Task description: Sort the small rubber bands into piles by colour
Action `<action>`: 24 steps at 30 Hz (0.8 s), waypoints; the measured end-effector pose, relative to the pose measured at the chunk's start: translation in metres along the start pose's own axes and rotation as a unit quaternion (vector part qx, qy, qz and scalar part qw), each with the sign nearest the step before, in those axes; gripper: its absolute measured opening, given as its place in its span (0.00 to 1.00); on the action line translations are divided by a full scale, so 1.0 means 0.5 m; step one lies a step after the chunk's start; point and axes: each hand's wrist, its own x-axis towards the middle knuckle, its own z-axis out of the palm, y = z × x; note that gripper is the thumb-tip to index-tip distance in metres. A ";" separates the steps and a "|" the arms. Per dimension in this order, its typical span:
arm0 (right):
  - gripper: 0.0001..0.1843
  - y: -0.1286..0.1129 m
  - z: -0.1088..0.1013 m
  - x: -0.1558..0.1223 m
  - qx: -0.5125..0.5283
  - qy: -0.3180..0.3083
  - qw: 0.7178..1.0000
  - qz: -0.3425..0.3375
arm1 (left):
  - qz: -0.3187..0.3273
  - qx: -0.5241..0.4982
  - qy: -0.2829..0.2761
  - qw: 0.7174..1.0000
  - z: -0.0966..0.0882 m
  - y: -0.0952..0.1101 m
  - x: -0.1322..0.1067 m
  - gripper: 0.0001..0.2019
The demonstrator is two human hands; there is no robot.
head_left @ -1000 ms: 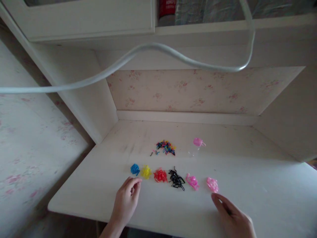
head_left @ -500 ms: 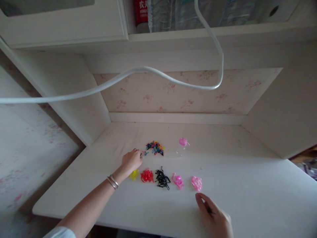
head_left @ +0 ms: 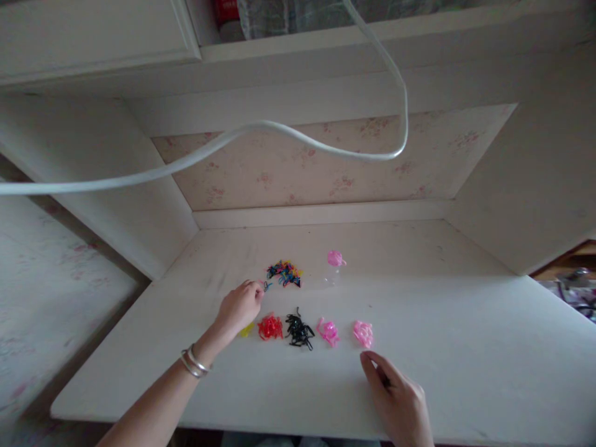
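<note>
Head: left hand nearer multicoloured probable bands.

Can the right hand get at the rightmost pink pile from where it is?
Probably yes: the right hand is just on the near side of the rightmost pink pile, and nothing visible stands between them.

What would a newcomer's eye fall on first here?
Probably the thick white cable curving across the upper view. Next, perhaps, the multicoloured pile of small bands on the white desk, just beyond the left hand. Nearer, a bright red pile sits beside a tangled black pile.
</note>
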 end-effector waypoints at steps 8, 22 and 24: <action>0.25 -0.002 0.001 0.000 -0.004 -0.001 1.000 0.006 | 0.137 -0.068 -0.004 0.988 0.014 0.115 -0.088 0.11; 0.25 0.001 -0.003 0.008 0.014 0.011 0.999 0.047 | 0.087 -0.163 0.155 0.970 0.016 0.042 -0.123 0.13; 0.25 0.003 -0.003 0.008 0.016 0.002 0.999 0.049 | 0.046 -0.202 0.187 0.960 0.025 -0.010 -0.147 0.14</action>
